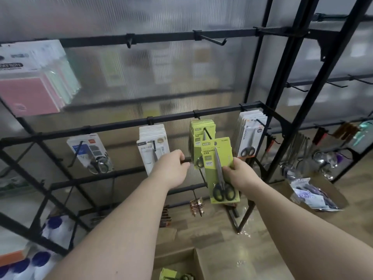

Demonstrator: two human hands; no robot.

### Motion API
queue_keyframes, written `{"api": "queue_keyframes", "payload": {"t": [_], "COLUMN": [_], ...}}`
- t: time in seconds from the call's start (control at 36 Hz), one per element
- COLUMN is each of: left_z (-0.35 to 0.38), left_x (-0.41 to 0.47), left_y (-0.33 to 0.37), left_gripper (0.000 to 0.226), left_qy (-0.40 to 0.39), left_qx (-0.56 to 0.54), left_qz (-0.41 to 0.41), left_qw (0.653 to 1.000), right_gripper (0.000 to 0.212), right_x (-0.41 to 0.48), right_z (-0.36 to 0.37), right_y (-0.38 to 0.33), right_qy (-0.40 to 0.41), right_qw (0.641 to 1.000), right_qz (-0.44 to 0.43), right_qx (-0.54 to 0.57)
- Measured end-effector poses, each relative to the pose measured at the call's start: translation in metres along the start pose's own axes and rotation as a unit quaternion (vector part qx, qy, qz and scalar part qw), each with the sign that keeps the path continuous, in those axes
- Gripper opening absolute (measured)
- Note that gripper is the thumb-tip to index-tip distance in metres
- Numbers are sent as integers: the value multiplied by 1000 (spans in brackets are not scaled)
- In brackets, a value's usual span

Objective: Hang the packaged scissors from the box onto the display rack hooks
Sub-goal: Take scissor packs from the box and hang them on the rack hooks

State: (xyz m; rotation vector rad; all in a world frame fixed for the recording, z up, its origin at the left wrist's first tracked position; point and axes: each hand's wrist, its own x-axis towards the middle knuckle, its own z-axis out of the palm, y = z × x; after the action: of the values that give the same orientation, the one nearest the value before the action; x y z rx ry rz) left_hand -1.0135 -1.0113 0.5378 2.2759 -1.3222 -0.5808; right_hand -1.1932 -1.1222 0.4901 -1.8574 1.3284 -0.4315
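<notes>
My right hand (240, 174) pinches a green packaged pair of scissors (221, 170) by its right edge, holding it upright just in front of a hook (209, 134) that carries a stack of the same green packs (198, 138). My left hand (173, 168) reaches toward the black rack bar beside that stack, fingers curled round the bar's end (186, 160). At the bottom edge, a cardboard box (201, 261) holds more green packs (171, 274).
White-carded scissors hang on neighbouring hooks at left (152, 146) and right (250, 134). Two bare hooks (214, 40) stick out of the upper bar. Ladles (296, 154) hang at far right above another open box (319, 195). Notebooks (34, 77) hang top left.
</notes>
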Motion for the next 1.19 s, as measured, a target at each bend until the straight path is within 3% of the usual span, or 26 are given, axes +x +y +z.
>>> {"api": "queue_keyframes", "payload": {"t": [0.31,0.67,1.19], "left_z": [5,12,29], "left_x": [12,28,50], "left_y": [-7,-19,-24], "left_gripper": [21,12,34], "left_qy": [14,21,-10], "left_qx": [105,128,219], "left_qz": [2,-3,7], "left_qw": [994,992,976], "right_gripper": [23,21,21], "right_x": [26,55,106], "right_z": [4,7,21], "right_y": [6,14,1], "right_qy": [-26,-37,-66], "right_qw": [999,999,997], "right_qz": [19,35,31], "right_qx": [13,18,-15]}}
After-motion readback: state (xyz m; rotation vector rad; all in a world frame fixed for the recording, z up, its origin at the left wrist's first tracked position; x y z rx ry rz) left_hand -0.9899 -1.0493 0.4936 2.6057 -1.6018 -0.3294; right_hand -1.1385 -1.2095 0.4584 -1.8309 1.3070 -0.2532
